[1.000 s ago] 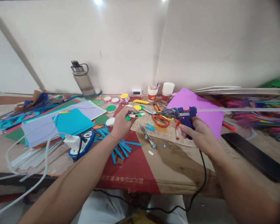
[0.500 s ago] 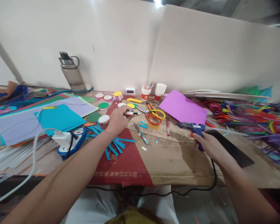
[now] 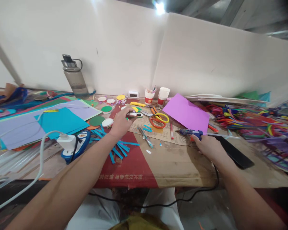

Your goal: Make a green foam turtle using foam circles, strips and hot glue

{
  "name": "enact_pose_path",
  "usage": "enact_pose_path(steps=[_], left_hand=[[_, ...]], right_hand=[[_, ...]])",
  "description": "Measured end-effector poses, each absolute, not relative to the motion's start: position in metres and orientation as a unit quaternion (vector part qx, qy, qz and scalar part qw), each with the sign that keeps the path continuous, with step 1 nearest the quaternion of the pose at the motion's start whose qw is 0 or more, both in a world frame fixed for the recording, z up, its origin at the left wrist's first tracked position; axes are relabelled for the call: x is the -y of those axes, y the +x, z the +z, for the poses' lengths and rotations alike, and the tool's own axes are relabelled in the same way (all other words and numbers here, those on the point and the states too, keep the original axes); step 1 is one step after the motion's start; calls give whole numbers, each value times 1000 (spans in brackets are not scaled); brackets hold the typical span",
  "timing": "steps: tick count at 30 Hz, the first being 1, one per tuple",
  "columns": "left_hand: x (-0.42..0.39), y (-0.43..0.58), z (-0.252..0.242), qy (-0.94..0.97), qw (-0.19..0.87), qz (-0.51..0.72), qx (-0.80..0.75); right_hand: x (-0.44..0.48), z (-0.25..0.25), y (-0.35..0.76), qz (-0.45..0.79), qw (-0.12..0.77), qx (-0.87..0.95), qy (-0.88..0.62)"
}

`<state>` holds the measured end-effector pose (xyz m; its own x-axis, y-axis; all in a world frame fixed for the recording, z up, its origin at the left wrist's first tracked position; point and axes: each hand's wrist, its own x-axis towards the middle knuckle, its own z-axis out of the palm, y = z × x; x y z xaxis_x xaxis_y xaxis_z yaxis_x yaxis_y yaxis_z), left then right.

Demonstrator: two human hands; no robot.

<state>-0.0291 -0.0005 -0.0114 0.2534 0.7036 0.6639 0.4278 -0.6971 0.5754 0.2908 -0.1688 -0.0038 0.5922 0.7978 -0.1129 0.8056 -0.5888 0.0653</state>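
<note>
My left hand [image 3: 122, 124] is closed on a small white-and-red piece with a dark part [image 3: 135, 115]. Its exact kind is too small to make out. Wrapped around the handle of a blue hot glue gun [image 3: 189, 132] is my right hand [image 3: 210, 146]. The gun has an orange trigger and a dark, dirty nozzle pointing left. From its rear a translucent glue stick [image 3: 230, 136] juts out. Between the hands lie scissors with red and yellow handles [image 3: 158, 120], a pen [image 3: 146, 137] and a red marker [image 3: 171, 131].
Blue paper strips [image 3: 120, 150] and shallow cup bottoms [image 3: 107, 123] surround my left forearm. Further left are coloured sheets [image 3: 62, 121], a power strip [image 3: 79, 145] and a bottle [image 3: 75, 78]. Purple paper [image 3: 186, 111], a black phone-like slab [image 3: 235, 153] and pipe cleaners [image 3: 242, 118] occupy the right.
My right hand has shifted slightly left and turned the glue gun, so its handle is now largely covered. My left hand stays nearly in place, with the held piece tilted a little.
</note>
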Motion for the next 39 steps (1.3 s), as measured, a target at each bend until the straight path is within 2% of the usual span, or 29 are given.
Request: enact_pose_path(steps=[8, 10, 12, 14, 16, 20, 26, 29, 39], left_hand=[[2, -27, -8, 757, 176, 525, -346], [2, -27, -8, 755, 188, 531, -334], [2, -27, -7, 753, 196, 536, -328], [2, -27, -7, 749, 202, 538, -331], [1, -27, -7, 745, 204, 537, -339], [-3, -28, -10, 734, 208, 545, -349], [-5, -27, -12, 730, 207, 549, -351], [-1, -26, -10, 736, 200, 543, -351], [-1, -25, -12, 743, 213, 532, -346]], right_hand=[[174, 13, 271, 59, 107, -464, 877], [174, 20, 260, 112, 45, -485, 866], [168, 26, 244, 135, -78, -548, 822], [156, 29, 224, 74, -195, -642, 738], [138, 28, 203, -14, -245, -701, 669], [96, 20, 171, -52, -206, -747, 630], [62, 0, 163, -65, -71, -766, 635], [61, -8, 164, -61, -32, -768, 637], [72, -10, 158, -13, -42, -739, 673]])
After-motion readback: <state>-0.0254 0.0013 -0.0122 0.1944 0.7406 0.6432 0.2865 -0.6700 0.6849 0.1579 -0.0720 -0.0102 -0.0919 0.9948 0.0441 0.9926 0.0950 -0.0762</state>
